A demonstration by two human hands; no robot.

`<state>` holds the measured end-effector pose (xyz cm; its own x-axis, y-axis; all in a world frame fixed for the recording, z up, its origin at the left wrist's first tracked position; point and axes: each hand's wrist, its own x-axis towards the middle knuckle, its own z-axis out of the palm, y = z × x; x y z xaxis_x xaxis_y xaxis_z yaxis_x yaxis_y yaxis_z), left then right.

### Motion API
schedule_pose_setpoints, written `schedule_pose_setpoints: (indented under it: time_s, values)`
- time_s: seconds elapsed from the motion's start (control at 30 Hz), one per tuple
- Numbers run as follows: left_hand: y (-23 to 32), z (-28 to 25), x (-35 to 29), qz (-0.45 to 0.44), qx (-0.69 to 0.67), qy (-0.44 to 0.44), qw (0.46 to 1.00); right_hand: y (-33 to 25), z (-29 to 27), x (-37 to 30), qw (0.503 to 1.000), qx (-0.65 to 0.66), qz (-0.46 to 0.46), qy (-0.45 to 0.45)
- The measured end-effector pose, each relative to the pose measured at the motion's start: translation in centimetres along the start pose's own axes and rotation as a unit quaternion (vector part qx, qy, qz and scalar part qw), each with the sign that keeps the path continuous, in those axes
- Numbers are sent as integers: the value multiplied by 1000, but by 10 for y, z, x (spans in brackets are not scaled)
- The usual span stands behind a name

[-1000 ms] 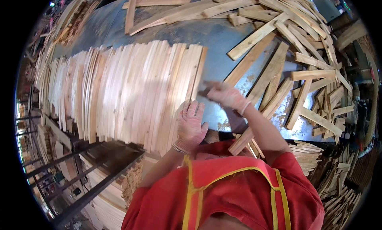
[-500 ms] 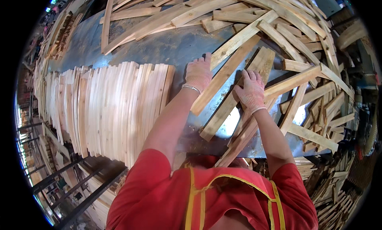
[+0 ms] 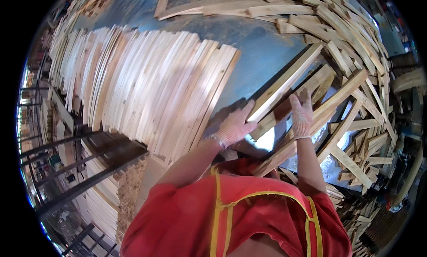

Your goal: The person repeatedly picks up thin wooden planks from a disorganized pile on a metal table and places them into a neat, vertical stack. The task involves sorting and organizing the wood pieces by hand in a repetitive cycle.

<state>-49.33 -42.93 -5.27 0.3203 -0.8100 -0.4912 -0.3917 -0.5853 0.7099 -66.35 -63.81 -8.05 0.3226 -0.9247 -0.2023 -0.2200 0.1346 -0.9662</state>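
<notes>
My left hand [image 3: 235, 125], in a pale knitted glove, grips the near end of a wooden board [image 3: 284, 83], with the thumb and fingers on either side. This board slants away to the right across the metal tabletop. My gloved right hand [image 3: 302, 117] is at a second wooden board [image 3: 318, 81] just right of the first, its thumb and fingers bent over it; part of that board is hidden behind the hand. A longer board [image 3: 340, 94] slants close by on the right, running under my right wrist.
A tight row of pale strips [image 3: 147, 83] stands left on the metal tabletop [image 3: 253, 41]. Loose boards [image 3: 356, 39] lie heaped along the far and right sides, with shorter pieces [image 3: 360, 161] at the near right. Black metal bars [image 3: 89, 179] stand at the lower left.
My view has swung left, so the strip row appears larger and farther right. My left hand has come back toward me to the board's near end. Both boards have shifted and tilted.
</notes>
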Motion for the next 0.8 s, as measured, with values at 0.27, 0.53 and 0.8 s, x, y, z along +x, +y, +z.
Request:
schedule_pose_setpoints:
  time_s: [0.27, 0.53, 0.8]
  values:
    - [-108, -3, -205, 115, 94, 164, 975, 0, 133, -125, 928, -228, 86, -281]
    - [-249, -6, -276, -261, -273, 261, 888, -22, 116, -95, 789, -603, -104, -47]
    - [-260, 19, -214, -136, -801, 244, 529, 28, 53, -87, 839, -529, -53, 114]
